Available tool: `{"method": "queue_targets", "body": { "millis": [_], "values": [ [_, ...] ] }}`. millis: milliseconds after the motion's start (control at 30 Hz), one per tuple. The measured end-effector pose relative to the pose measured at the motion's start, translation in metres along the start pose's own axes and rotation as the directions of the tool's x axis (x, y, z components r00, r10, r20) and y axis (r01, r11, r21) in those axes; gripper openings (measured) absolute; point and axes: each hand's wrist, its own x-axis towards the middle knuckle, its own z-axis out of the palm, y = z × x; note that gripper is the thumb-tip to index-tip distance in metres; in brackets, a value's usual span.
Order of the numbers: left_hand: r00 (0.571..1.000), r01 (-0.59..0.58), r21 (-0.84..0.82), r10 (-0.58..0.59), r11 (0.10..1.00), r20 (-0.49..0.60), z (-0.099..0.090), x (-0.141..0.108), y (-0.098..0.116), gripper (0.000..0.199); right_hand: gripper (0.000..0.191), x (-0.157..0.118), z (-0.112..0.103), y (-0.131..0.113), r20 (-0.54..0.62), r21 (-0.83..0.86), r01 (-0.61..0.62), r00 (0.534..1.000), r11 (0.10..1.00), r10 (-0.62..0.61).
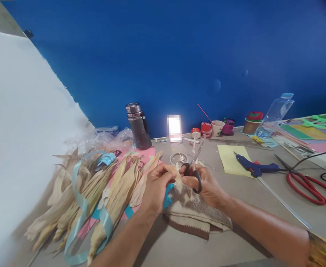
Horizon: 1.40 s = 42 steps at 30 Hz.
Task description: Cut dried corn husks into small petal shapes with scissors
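My left hand (157, 183) pinches a small pale piece of corn husk (177, 175) between thumb and fingers. Black-handled scissors (197, 178) are in my right hand (209, 185), their blades pointing up and away from me. The right thumb and fingertips come close to the same husk piece; whether they touch it I cannot tell. Beneath both hands lies a folded brown and cream cloth (196, 211). To the left, several dried corn husks (121, 181) are heaped with a light blue ribbon (81, 202) looped over them.
A dark flask (139, 126) stands at the back. Paint pots (206, 129), a paper cup (217, 128) and a plastic bottle (276, 115) line the wall. On the right lie a blue glue gun (256, 166), red-handled scissors (309, 185) and yellow paper (232, 157). A tape roll (172, 158) sits beyond my hands.
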Motion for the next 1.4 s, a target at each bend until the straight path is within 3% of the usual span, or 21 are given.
{"method": "queue_targets", "body": {
  "millis": [167,333,500,633,733,800,867,1000,1133,1400],
  "values": [
    [0.999,-0.038,0.105,0.036,0.994,0.025,0.002,-0.001,-0.011,0.013,0.037,0.001,-0.002,0.004,-0.042,-0.049,0.038,0.998,0.998,-0.040],
    [0.983,0.028,0.204,-0.063,0.979,0.171,-0.004,0.001,0.004,0.010,0.034,0.000,-0.006,-0.012,0.003,-0.206,-0.023,1.000,0.978,0.024],
    [0.963,-0.074,0.522,-0.076,0.850,0.260,-0.009,0.002,0.015,0.009,0.014,-0.001,-0.009,-0.020,0.105,-0.398,-0.052,0.989,0.916,0.102],
    [0.955,-0.127,0.570,-0.054,0.811,0.290,-0.010,0.002,0.012,0.012,0.013,0.000,-0.011,-0.017,0.122,-0.405,-0.058,0.986,0.913,0.117],
    [0.991,-0.108,0.514,0.049,0.851,0.127,-0.011,0.004,0.012,0.014,0.024,0.001,-0.014,-0.016,0.044,-0.354,-0.030,0.998,0.935,0.049],
    [0.993,-0.094,0.376,0.112,0.922,-0.025,-0.011,0.005,0.014,0.014,0.038,0.000,-0.015,-0.016,0.033,-0.324,0.013,0.999,0.946,-0.002],
    [0.984,-0.089,0.208,0.118,0.974,-0.133,-0.012,0.005,0.016,0.014,0.051,-0.002,-0.014,-0.015,0.087,-0.333,0.075,0.995,0.940,-0.049],
    [0.962,-0.113,0.063,0.125,0.992,-0.242,-0.014,0.005,0.017,0.015,0.058,-0.011,-0.004,-0.009,0.290,-0.316,0.043,0.956,0.948,0.053],
    [0.950,-0.134,0.058,0.145,0.989,-0.278,-0.011,0.002,0.013,0.018,0.056,-0.016,0.005,-0.001,0.343,-0.377,0.050,0.935,0.925,0.089],
    [0.983,-0.094,-0.042,0.086,0.995,-0.159,0.001,-0.005,0.008,0.020,0.064,-0.013,0.005,0.005,0.288,-0.415,0.054,0.955,0.908,0.074]
  ]
}}
